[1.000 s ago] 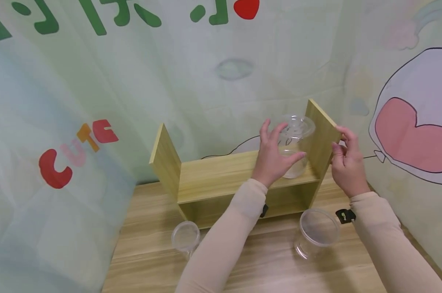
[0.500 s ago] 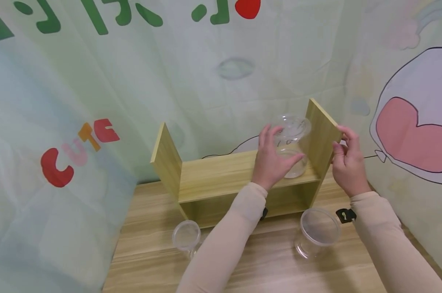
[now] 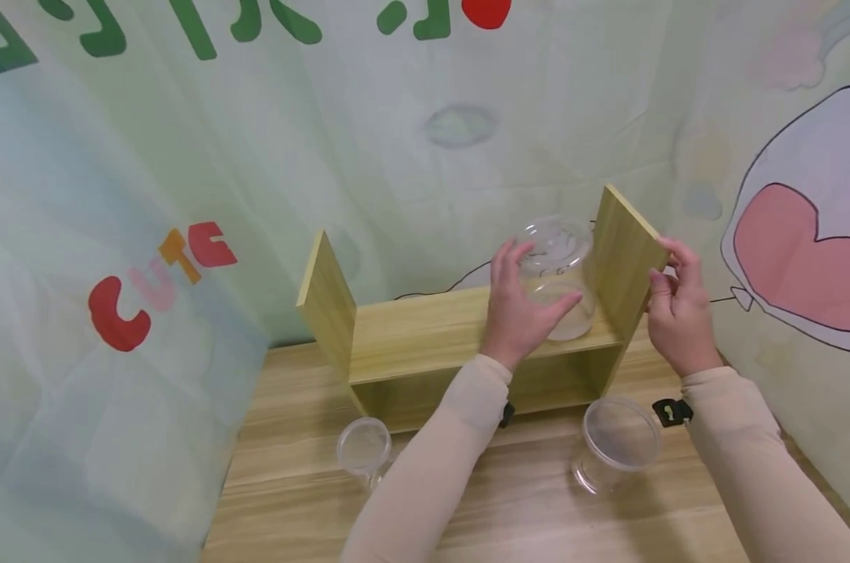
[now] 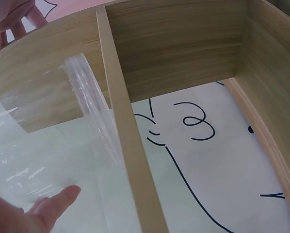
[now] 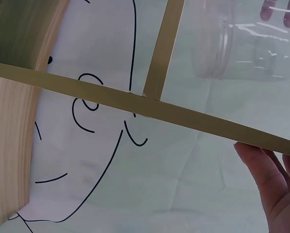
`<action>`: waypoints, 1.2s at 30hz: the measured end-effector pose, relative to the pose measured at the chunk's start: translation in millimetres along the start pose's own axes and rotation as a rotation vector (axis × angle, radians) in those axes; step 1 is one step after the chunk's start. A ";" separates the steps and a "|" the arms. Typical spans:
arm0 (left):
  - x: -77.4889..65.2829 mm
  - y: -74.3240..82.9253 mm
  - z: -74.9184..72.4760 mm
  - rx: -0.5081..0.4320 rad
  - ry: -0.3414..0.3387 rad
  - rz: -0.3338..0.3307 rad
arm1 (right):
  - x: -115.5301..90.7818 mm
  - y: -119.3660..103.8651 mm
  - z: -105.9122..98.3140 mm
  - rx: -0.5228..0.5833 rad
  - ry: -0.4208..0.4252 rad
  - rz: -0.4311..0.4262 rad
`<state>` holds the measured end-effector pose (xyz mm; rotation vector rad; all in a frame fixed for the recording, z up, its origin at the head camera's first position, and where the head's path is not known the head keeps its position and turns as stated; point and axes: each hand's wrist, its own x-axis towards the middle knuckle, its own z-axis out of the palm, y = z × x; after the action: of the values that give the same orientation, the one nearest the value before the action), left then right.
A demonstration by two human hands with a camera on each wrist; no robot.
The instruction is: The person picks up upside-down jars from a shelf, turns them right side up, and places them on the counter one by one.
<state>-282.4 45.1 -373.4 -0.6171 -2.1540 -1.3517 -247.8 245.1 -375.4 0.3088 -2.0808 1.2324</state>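
Observation:
A clear plastic jar [image 3: 572, 317] stands on the upper board of a small wooden desk shelf [image 3: 417, 328], beside its right side panel. My left hand [image 3: 516, 313] holds this jar from the left, thumb in front and fingers curving behind. In the left wrist view the thumb lies against the see-through wall, and the jar's ribbed end [image 4: 89, 92] faces the board. My right hand [image 3: 681, 313] grips the upper front edge of the right side panel [image 3: 625, 258], its fingers partly hidden behind the wood. The right wrist view shows those fingers at the panel edge [image 5: 208, 124].
Two more clear jars stand on the wood-grain table [image 3: 284, 469] before the shelf: a small lidded jar [image 3: 364, 446] at left, partly behind my left sleeve, and a larger jar [image 3: 615, 446] at right. A printed cloth [image 3: 396, 172] hangs close behind.
The jar's top and my left hand have shifted slightly left relative to the shelf. My right hand keeps its place on the side panel. The head view has turned a little.

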 end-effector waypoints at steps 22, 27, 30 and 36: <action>-25.1 0.1 -8.4 -0.422 0.096 -0.197 | -1.8 11.7 -16.6 -0.021 0.013 0.048; -33.7 -19.4 -1.5 -0.440 0.125 -0.177 | -3.8 12.6 -17.2 -0.025 0.005 0.051; -36.3 -22.5 -3.4 -0.478 0.132 -0.161 | -4.2 13.2 -16.7 -0.018 0.003 0.043; -38.8 -16.6 -9.4 -0.568 0.131 -0.175 | -2.7 15.2 -18.1 -0.011 0.002 0.034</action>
<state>-261.4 25.9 -406.0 -0.5306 -1.7458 -2.0638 -245.8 267.9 -381.9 0.2680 -2.0980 1.2399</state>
